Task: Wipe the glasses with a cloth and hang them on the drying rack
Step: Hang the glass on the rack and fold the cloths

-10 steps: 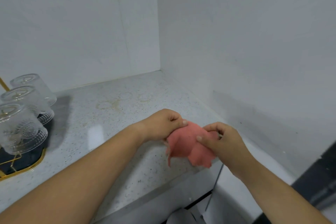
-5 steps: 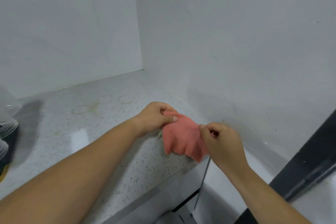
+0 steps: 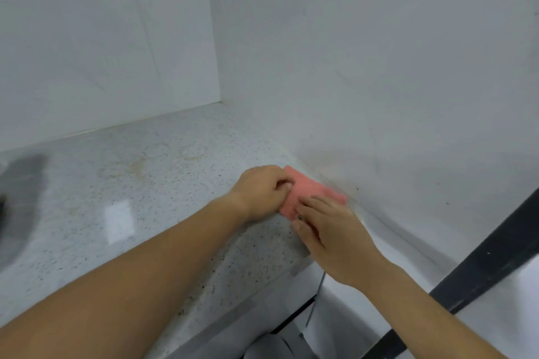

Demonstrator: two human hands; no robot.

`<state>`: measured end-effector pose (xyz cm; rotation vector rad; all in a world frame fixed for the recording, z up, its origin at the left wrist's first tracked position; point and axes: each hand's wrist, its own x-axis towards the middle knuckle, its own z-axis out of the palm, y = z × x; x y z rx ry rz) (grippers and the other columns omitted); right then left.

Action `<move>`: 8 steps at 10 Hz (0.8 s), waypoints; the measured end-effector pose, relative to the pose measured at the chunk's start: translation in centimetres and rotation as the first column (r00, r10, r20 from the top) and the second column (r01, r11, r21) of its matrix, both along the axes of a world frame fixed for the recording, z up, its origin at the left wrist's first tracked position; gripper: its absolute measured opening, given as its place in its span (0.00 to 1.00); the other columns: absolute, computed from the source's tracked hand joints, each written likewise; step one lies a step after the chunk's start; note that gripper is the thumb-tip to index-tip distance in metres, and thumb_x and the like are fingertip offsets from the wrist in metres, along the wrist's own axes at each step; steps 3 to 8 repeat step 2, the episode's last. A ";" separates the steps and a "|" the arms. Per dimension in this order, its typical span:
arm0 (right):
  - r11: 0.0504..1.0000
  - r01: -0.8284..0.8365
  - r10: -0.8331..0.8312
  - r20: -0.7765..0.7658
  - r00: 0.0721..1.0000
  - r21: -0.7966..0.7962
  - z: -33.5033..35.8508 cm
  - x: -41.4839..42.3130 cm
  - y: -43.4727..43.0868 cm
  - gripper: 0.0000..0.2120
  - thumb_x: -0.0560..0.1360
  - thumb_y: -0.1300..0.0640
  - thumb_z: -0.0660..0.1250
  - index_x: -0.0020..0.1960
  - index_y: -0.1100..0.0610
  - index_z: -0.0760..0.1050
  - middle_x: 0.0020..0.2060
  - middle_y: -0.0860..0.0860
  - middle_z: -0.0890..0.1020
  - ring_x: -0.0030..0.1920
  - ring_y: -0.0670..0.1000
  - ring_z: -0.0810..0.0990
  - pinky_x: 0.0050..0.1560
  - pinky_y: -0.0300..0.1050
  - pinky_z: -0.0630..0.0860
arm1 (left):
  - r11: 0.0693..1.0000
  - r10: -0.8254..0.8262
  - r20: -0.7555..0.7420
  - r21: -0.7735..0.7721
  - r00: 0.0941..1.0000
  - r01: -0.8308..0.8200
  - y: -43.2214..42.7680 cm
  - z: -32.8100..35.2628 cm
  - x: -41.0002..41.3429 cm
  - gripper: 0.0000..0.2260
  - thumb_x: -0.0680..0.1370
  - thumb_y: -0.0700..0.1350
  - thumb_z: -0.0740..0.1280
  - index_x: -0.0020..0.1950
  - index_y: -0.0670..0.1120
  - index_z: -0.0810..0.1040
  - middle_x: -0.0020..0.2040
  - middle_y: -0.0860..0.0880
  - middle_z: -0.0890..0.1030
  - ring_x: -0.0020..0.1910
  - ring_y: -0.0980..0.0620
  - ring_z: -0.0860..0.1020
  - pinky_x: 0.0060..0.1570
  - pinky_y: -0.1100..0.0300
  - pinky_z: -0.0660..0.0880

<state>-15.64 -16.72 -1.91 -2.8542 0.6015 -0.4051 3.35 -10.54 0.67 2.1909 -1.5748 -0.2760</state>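
A pale speckled countertop (image 3: pixel 151 183) fills a corner between two plain white walls, with the right-hand wall (image 3: pixel 379 67) meeting it along a line that runs from one o'clock down to four. The pink cloth (image 3: pixel 309 188) lies flat on the counter just off centre toward four o'clock, its far side tucked against the foot of that wall. The left hand (image 3: pixel 262 192) has its fingers curled and pinches the cloth's left edge between thumb and forefinger. The right hand (image 3: pixel 332 227) lays fairly straight fingers (image 3: pixel 313 204) on the cloth's near edge, with the thumb alongside; it seems to be pressing rather than gripping, though blur makes that hard to judge. Neither hand has hold of a glass, and no glass or drying rack is in view, so the step in hand looks like smoothing or folding the cloth, not wiping; how many glasses are wiped and hung cannot be counted from here. The cloth sits near the counter's front edge (image 3: pixel 250 297), which slants from six o'clock up toward the right hand, with a drop to a lower white surface beyond it and a dark bar (image 3: pixel 481 259) at four o'clock. Room for moving lies toward nine and ten o'clock, where a dark shadow (image 3: pixel 26 183) falls on the counter.
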 end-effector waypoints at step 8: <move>0.998 0.057 -0.057 -0.007 0.998 0.014 1.1 0.1 0.2 0.34 0.80 0.36 0.40 0.59 0.50 0.81 0.60 0.46 0.83 0.65 0.51 0.77 0.70 0.47 0.67 | 0.993 -0.085 0.020 0.083 0.996 0.083 -0.8 -0.5 0.0 0.20 0.88 0.47 0.54 0.80 0.49 0.67 0.81 0.50 0.67 0.83 0.50 0.58 0.82 0.49 0.41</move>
